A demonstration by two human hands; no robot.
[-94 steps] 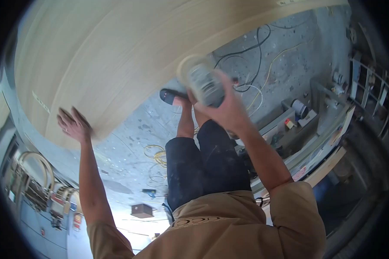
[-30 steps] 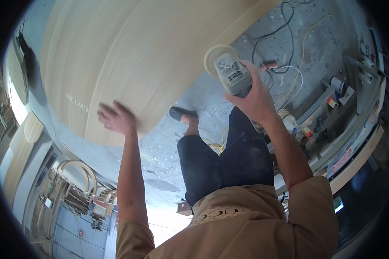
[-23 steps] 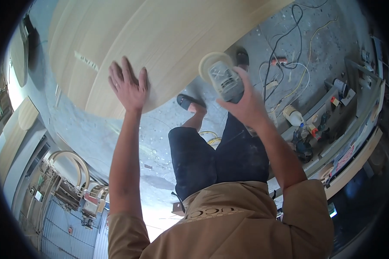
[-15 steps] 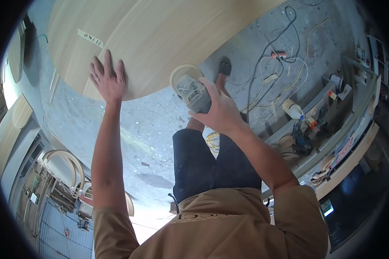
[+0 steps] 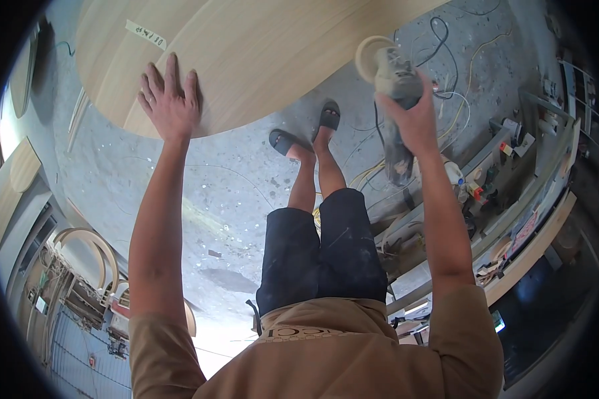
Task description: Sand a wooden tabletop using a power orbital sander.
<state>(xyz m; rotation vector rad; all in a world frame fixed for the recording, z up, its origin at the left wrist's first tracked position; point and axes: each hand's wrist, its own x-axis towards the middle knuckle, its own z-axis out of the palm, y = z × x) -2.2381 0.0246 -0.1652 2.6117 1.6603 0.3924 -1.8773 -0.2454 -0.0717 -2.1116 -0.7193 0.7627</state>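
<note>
My left hand [image 5: 173,106] lies flat with spread fingers on a large, round-ended wooden panel [image 5: 246,73], close to its near edge. A strip of pale tape [image 5: 146,34] with marks on it is stuck to the wood just beyond that hand. On the right, my right hand [image 5: 412,113] is wrapped around the body of a dusty grey disc sander [image 5: 398,73]. The sander's round tan pad [image 5: 373,57] is tilted up on its edge at the panel's right side; whether it touches the wood I cannot tell.
Cables [image 5: 456,73] lie in loops over the dusty concrete floor [image 5: 226,173] to the right. Beyond them stands a long bench or rack [image 5: 512,193] with tools, discs and a white bottle [image 5: 454,171]. Curved wooden rings [image 5: 90,243] sit at the lower left.
My right hand has carried the sander to the right and farther away along the panel's edge. My left hand stays on the wood. Both feet now show in sandals, close together.
</note>
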